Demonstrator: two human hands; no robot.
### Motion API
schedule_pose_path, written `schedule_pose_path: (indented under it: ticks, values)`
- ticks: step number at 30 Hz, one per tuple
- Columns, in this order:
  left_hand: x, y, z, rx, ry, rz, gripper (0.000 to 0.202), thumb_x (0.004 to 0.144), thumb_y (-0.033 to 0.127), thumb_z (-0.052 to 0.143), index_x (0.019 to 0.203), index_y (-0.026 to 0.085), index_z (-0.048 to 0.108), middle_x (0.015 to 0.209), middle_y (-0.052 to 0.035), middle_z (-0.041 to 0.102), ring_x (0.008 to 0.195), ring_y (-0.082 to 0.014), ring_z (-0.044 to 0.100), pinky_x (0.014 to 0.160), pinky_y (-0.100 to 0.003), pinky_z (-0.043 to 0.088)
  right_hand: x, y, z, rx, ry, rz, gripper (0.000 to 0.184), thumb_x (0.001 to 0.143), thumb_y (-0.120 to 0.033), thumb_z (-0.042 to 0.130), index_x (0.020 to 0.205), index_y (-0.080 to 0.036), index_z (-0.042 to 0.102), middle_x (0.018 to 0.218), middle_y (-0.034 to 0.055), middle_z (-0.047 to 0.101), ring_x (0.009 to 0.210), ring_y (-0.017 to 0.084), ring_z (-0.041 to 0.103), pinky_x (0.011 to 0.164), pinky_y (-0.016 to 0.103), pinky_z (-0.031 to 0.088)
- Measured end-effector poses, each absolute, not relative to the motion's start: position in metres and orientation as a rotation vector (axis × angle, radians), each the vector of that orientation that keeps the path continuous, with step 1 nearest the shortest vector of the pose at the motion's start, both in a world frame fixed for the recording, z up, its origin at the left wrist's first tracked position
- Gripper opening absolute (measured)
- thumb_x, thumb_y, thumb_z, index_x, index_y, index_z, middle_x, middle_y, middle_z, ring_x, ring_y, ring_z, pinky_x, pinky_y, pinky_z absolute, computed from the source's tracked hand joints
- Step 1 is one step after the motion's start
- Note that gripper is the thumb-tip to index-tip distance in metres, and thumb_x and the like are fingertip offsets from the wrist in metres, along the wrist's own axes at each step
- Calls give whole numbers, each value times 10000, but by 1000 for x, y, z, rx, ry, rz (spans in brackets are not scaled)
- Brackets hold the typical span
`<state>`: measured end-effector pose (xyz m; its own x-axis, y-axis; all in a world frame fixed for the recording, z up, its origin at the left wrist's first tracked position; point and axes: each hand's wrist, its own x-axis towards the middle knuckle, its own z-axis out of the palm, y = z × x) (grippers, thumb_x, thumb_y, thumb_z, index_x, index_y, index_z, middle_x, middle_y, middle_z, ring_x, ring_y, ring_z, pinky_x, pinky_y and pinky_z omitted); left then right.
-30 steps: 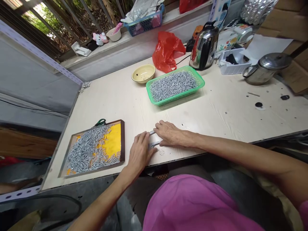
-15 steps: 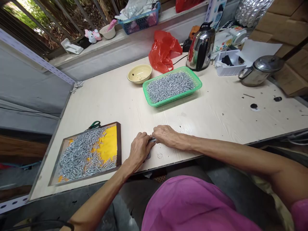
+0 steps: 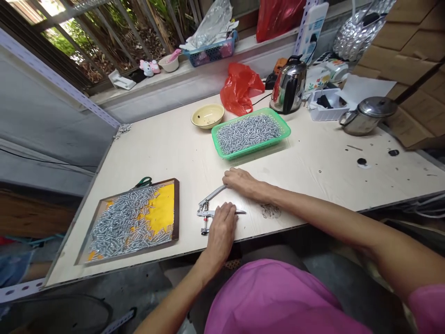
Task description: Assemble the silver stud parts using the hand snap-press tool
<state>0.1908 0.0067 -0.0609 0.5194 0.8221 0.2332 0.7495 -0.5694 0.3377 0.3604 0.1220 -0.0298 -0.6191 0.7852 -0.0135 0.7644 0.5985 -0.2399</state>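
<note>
A silver pair of snap fastener pliers [image 3: 212, 197] lies on its side on the table, its two handles spread and a spring at the pivot. My left hand [image 3: 223, 227] is over the lower handle, whose pointed tip sticks out past the fingers. At the end of the raised upper handle, my right hand [image 3: 241, 182] has its fingers curled; their tips are partly hidden. Left of the pliers, a framed tray [image 3: 176, 208] with a yellow base holds many small silver metal pieces [image 3: 120, 222].
Behind my hands stands a green basket [image 3: 253, 150] full of similar metal pieces, beside a cream bowl [image 3: 207, 116]. Green-handled scissors [image 3: 144, 182] lie behind the tray. A red plastic bag [image 3: 239, 88], an electric kettle [image 3: 289, 86] and a metal pot [image 3: 370, 116] stand farther back.
The pliers, mostly covered by my hands before, now show with handles spread. My right hand has moved away from the body, and my left hand has shifted right and turned flatter.
</note>
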Motion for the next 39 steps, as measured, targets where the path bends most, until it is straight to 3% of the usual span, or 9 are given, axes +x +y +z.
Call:
schedule_pose_path:
  ticks: [5, 10, 15, 17, 19, 23, 27, 32, 39]
  values:
    - [200, 6, -69, 2526, 1344, 584, 330, 921, 150, 382, 1228, 162, 503, 1230, -138, 586, 1201, -256, 515, 1048, -491, 396, 324, 118, -22, -1245, -2794, 166, 193, 891, -119, 457, 899, -174, 641, 983, 107, 601, 948, 242, 461, 715, 354, 351]
    - [195, -5, -69, 2608, 1272, 691, 302, 880, 84, 355, 1050, 146, 597, 896, -113, 684, 810, -227, 657, 714, -362, 550, 274, 85, -13, -618, -2982, 209, 154, 822, -140, 585, 691, -200, 640, 910, 65, 600, 907, 226, 450, 655, 340, 352]
    - [173, -35, -28, 2748, 776, 837, 248, 864, 145, 506, 1100, 161, 581, 825, -46, 688, 688, -125, 626, 633, -230, 502, 261, 78, -26, -388, -2956, 179, 148, 792, -124, 601, 651, -168, 608, 868, 78, 586, 896, 218, 451, 689, 340, 353]
    - [150, -25, -9, 2742, 1063, 1094, 212, 870, 157, 506, 1060, 187, 596, 759, -23, 668, 662, -122, 604, 614, -233, 476, 261, 78, -31, -377, -2888, 276, 135, 807, -129, 586, 676, -159, 592, 832, 65, 585, 857, 196, 463, 692, 322, 360]
    - [119, 2, 4, 2478, 1773, 1342, 164, 887, 171, 488, 977, 201, 621, 761, -24, 641, 697, -135, 590, 644, -250, 460, 263, 79, -30, -435, -2757, 460, 82, 833, -151, 561, 755, -154, 588, 813, 47, 588, 789, 164, 477, 681, 290, 373]
    - [52, 68, 2, 2071, 2487, 856, 236, 898, 305, 475, 942, 180, 670, 854, -54, 623, 785, -186, 573, 675, -290, 442, 280, 93, -2, -729, -2364, 630, 81, 863, -124, 485, 852, -142, 563, 783, 22, 575, 674, 111, 485, 613, 230, 385]
    - [11, 100, -22, 2141, 2544, 286, 264, 882, 296, 474, 981, 168, 683, 911, -83, 611, 900, -244, 540, 731, -323, 425, 324, 128, 47, -1027, -2133, 241, 121, 889, -109, 462, 910, -131, 580, 846, 54, 576, 754, 136, 518, 683, 264, 419]
    - [0, 111, -32, 2198, 2496, 73, 256, 894, 277, 438, 946, 185, 672, 928, -83, 596, 924, -236, 534, 702, -298, 405, 370, 153, 73, -1327, -2075, -225, 132, 875, -187, 562, 983, -166, 635, 1024, 110, 582, 937, 234, 526, 761, 360, 440]
    - [1, 116, -19, 2190, 2388, -10, 256, 890, 260, 423, 954, 165, 652, 943, -83, 606, 829, -198, 569, 655, -275, 392, 342, 112, 34, -1192, -2269, 268, 129, 880, -211, 574, 962, -168, 664, 939, 72, 603, 888, 182, 567, 784, 315, 473]
